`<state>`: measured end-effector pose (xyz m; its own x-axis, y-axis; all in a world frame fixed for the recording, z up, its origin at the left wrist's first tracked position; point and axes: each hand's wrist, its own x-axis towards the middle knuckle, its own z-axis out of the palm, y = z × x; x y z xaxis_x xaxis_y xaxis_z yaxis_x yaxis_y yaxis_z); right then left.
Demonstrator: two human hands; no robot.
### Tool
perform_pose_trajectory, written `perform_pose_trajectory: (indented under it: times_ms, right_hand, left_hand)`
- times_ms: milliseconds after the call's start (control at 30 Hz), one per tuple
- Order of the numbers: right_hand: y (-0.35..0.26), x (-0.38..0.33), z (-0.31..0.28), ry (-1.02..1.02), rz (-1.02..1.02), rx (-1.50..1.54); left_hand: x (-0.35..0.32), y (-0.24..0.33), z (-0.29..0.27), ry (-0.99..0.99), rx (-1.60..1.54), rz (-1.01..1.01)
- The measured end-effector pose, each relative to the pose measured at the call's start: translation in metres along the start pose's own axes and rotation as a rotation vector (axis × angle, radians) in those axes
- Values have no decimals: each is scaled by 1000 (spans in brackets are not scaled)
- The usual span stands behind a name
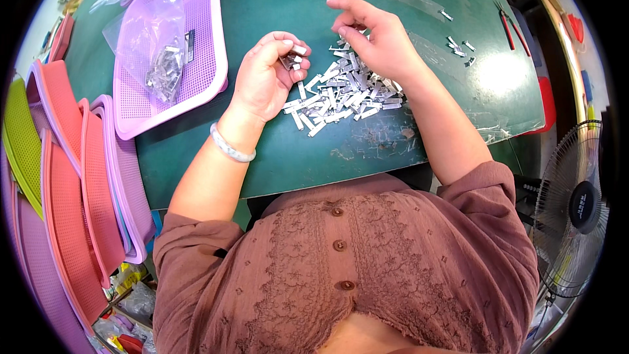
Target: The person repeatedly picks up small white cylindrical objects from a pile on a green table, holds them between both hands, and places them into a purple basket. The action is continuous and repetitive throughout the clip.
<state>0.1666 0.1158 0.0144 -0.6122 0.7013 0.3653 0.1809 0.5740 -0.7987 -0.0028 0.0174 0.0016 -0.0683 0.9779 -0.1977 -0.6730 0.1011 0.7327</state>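
Note:
My left hand (268, 72) is closed around several small metal clips (295, 59), silvery with dark parts, which show between thumb and fingers. Just right of it lies a loose pile of small silver-white metal pieces (344, 95) on the green table. Over the far right side of this pile hovers my right hand (373, 36), its index finger stretched out and its thumb apart from it. Nothing shows between those fingers; the other fingertips are partly hidden behind the hand.
A purple perforated basket (216, 59) at the left holds a clear bag (164, 59) of small metal pieces. Pink, green and purple baskets (72, 177) stand stacked beside the table (275, 170). Red-handled pliers (508, 31) and stray pieces (455, 46) lie at the right, near a fan (567, 210).

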Motion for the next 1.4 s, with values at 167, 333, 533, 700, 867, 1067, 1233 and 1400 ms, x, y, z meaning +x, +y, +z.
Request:
perform_pose_trajectory:
  times_ms: [167, 333, 533, 700, 867, 1067, 1233, 1400]
  right_hand:
    - [1, 0, -5, -169, -108, -349]
    - [4, -1, -2, -175, -160, -437]
    - [-2, 0, -1, -105, -137, -115]
    - [-7, -3, 3, -153, -167, 282]
    - [-10, -5, 6, -172, -124, 371]
    - [-10, -6, 11, -124, -80, 279]
    - [-8, -7, 11, -140, -63, 274]
    - [-12, -8, 13, -133, -95, 238]
  left_hand:
    - [1, 3, -3, 9, -80, -63]
    - [0, 1, 2, 47, 108, -56]
    - [-3, -3, 6, 43, 257, -73]
    - [-8, 4, 13, -73, 196, -257]
    - [-6, 2, 9, -143, 26, -287]
    - [-4, -1, 8, 12, 20, -146]
    - [-4, -2, 8, 86, -3, -114]
    - [-5, -4, 10, 124, 26, -84]
